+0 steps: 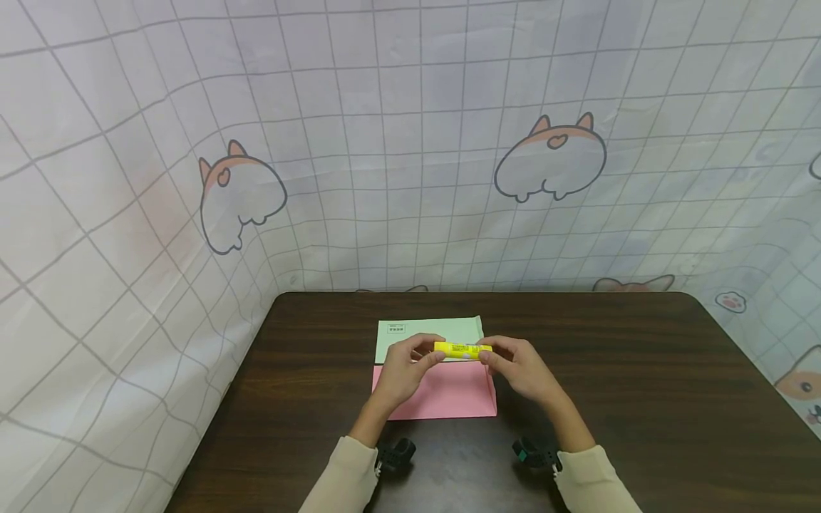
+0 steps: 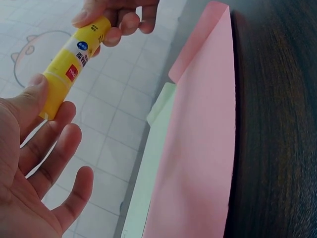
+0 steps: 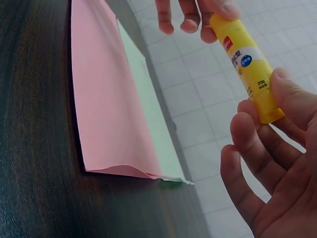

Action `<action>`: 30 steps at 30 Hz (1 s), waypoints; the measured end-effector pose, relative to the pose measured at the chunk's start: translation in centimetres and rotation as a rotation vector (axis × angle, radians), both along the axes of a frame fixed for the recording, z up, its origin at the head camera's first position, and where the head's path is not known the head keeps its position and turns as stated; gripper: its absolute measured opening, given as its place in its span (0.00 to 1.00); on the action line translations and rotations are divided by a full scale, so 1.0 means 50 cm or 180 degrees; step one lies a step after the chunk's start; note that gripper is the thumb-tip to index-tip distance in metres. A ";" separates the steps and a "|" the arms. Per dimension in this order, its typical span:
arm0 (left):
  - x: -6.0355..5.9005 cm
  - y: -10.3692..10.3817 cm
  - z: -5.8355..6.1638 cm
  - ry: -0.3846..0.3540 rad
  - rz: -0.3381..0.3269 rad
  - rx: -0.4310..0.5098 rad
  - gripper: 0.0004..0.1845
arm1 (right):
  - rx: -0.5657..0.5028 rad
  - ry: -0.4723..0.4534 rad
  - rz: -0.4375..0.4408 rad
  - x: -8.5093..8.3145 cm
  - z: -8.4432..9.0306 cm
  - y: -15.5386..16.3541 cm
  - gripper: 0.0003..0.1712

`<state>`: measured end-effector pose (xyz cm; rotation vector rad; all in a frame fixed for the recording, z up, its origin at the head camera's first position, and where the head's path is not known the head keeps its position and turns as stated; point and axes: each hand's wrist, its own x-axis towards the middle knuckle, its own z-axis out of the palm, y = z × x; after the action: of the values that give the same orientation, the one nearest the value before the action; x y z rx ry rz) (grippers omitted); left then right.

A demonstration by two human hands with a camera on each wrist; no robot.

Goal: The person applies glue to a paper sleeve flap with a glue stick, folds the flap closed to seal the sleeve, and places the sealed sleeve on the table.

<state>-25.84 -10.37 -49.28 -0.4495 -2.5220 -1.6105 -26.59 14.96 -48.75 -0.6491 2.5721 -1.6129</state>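
Note:
A yellow glue stick (image 1: pixel 462 350) is held level above the table, one end in each hand. My left hand (image 1: pixel 400 367) pinches its left end between thumb and fingers. At the other end, my right hand (image 1: pixel 522 367) grips it the same way; the right wrist view shows the thumb on the yellow barrel (image 3: pixel 265 101). Both ends look closed, and the label faces the wrist cameras. Below the hands lies a pink envelope (image 1: pixel 442 399), its side flap (image 2: pixel 200 39) raised in the left wrist view. Just behind it is a pale green envelope (image 1: pixel 430 330) with a small printed box.
The dark wooden table (image 1: pixel 641 377) extends to both sides of the envelopes. A white gridded curtain (image 1: pixel 417 199) with cartoon animals hangs behind its far edge and down the left. Black wrist devices (image 1: pixel 399 454) sit at both cuffs.

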 end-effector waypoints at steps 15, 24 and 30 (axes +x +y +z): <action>-0.002 -0.002 0.002 0.0027 0.0060 -0.0066 0.14 | -0.0071 0.0060 -0.0169 0.004 0.001 -0.005 0.16; 0.000 -0.004 0.001 0.0059 0.0075 -0.0046 0.14 | -0.0082 0.0196 -0.0185 0.002 -0.002 -0.008 0.15; -0.001 -0.005 0.002 0.0079 0.0067 -0.0044 0.14 | -0.0046 0.0263 -0.0263 0.002 -0.004 -0.011 0.15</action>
<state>-25.89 -10.60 -49.16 -0.4399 -2.5128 -1.5712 -26.49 14.40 -48.97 -0.6316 2.6818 -1.6644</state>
